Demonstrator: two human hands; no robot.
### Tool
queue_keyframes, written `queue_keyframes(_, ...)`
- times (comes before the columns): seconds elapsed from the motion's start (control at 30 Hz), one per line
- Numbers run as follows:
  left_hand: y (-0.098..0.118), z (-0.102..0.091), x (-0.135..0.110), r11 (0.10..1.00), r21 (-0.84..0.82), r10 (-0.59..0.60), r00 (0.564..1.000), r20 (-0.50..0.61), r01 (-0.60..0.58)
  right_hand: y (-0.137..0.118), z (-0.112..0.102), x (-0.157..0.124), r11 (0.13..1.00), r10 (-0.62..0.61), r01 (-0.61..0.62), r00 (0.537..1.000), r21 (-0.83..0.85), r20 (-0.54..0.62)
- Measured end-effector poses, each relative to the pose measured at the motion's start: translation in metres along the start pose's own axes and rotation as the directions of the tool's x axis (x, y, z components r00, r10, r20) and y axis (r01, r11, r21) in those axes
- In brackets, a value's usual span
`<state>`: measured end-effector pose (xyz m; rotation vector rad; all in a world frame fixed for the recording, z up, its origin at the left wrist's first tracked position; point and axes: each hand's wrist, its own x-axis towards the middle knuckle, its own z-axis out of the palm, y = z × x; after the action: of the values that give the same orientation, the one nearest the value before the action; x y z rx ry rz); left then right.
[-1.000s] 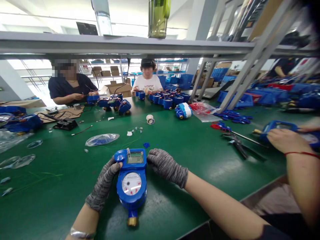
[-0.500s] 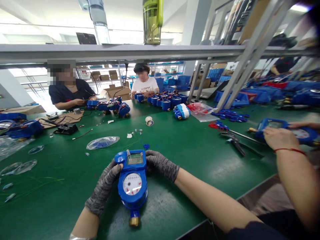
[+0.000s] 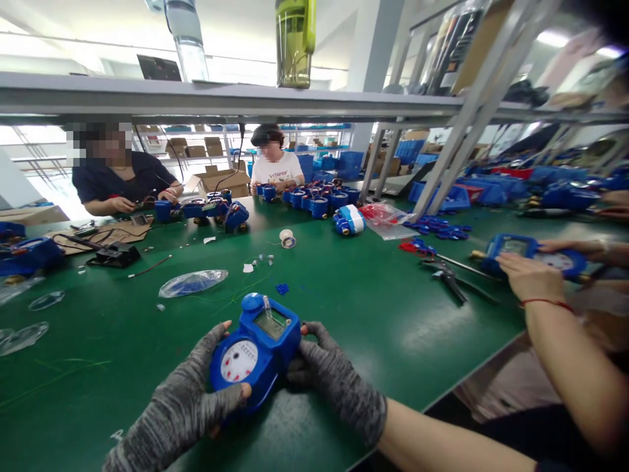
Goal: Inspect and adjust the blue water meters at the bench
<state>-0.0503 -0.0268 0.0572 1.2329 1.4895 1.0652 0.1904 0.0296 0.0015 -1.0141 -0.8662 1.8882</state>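
The left hand (image 3: 184, 400) grips the round dial end of the blue meter (image 3: 263, 354) between thumb and fingers, probably to steady its weight, while the right hand (image 3: 339, 380) clasps the screen end from the side, leaving dial (image 3: 239, 361) and screen (image 3: 272, 323) uncovered, facing up. The meter sits slantwise over the near part of the worktop (image 3: 383, 314); whether it rests there I cannot tell. Its casing looks like smooth, glossy plastic, against the gloves' grey, ribbed knit with bare fingertips. Beyond lie a crinkled clear bag (image 3: 193, 283) and a small, pale spool (image 3: 287, 238).
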Motion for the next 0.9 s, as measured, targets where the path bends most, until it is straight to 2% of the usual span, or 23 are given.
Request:
queue_keyframes(0.07,0.003,-0.002,0.001,0.987,0.151,-0.045,0.999,-0.025,0.048,-0.012,-0.013,-0.008,0.989,0.067,-0.054,0.993,-0.135,0.099)
queue_keyframes(0.1,0.004,-0.001,0.002,0.979,0.197,-0.047,0.999,-0.009,0.048,-0.02,-0.022,-0.006,0.97,0.073,-0.031,0.983,-0.242,0.168)
queue_keyframes(0.17,0.003,0.002,0.006,0.972,0.235,-0.011,1.0,0.011,0.008,-0.039,-0.043,0.011,0.866,-0.013,0.145,0.963,-0.479,0.268)
queue_keyframes(0.23,-0.002,0.007,0.012,0.965,0.262,0.028,1.0,-0.009,-0.025,-0.055,-0.06,0.042,0.642,-0.26,0.342,0.939,-0.686,0.224)
queue_keyframes(0.27,-0.004,0.009,0.015,0.962,0.27,0.046,0.999,-0.024,-0.037,-0.06,-0.064,0.06,0.503,-0.369,0.36,0.911,-0.786,0.181)
queue_keyframes(0.33,-0.01,0.011,0.02,0.961,0.264,0.093,0.996,-0.01,-0.087,-0.064,-0.064,0.095,0.241,-0.465,0.261,0.876,-0.935,0.125)
queue_keyframes(0.4,-0.015,0.008,0.021,0.957,0.237,0.163,0.986,0.036,-0.167,-0.063,-0.054,0.12,0.082,-0.466,0.149,0.88,-0.985,0.095)
queue_keyframes(0.43,-0.017,0.005,0.021,0.955,0.218,0.195,0.979,0.057,-0.202,-0.061,-0.049,0.129,0.044,-0.46,0.118,0.884,-0.992,0.084)
queue_keyframes(0.5,-0.021,0.001,0.022,0.954,0.179,0.226,0.969,0.094,-0.24,-0.057,-0.038,0.14,0.022,-0.462,0.088,0.884,-0.996,0.068)
queue_keyframes(0.6,-0.024,-0.003,0.022,0.959,0.147,0.223,0.966,0.131,-0.241,-0.054,-0.03,0.147,-0.021,-0.47,0.052,0.881,-0.998,0.056)
queue_keyframes(0.77,-0.019,-0.003,0.025,0.945,0.151,0.266,0.951,0.156,-0.289,-0.058,-0.028,0.153,-0.082,-0.456,0.032,0.888,-0.996,0.067)
queue_keyframes(0.9,-0.01,-0.001,0.024,0.914,0.207,0.321,0.934,0.156,-0.349,-0.061,-0.032,0.146,-0.124,-0.431,0.029,0.899,-0.992,0.08)
